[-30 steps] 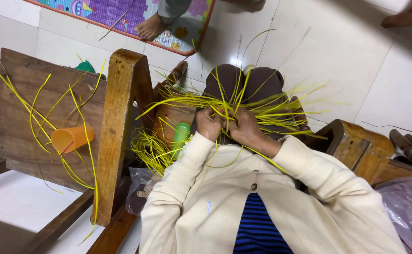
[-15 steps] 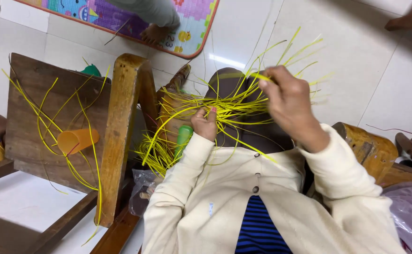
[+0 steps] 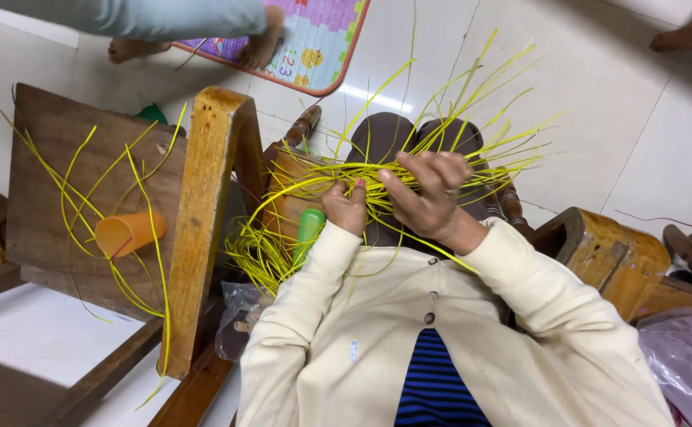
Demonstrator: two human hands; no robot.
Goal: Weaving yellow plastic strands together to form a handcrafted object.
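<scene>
Head view, centre of frame:

- Yellow strips (image 3: 441, 170): a loose sheaf of thin, springy lengths, fanning to the upper right and spilling in a tangle to the lower left, just beside the wooden chair frame (image 3: 203, 205).
- Right hand (image 3: 429, 194): fingers curled over the sheaf, grasping a bunch of strips where they cross.
- Left hand (image 3: 346, 207): clenched on the near strips, thumb up, touching the right hand's bundle.
- Green handle (image 3: 308, 229): under the left wrist; whether it is held I cannot tell.
- Orange cup (image 3: 128, 232): centre left, lying on the wooden board (image 3: 53, 182) among stray strips.
- Play mat (image 3: 314, 39): top of frame, another person's bare feet at its edge.

Handling note, as a judgement: pinch close to the crossing, keep the free ends fanned apart, and pull evenly so no strip kinks or slips.
</scene>
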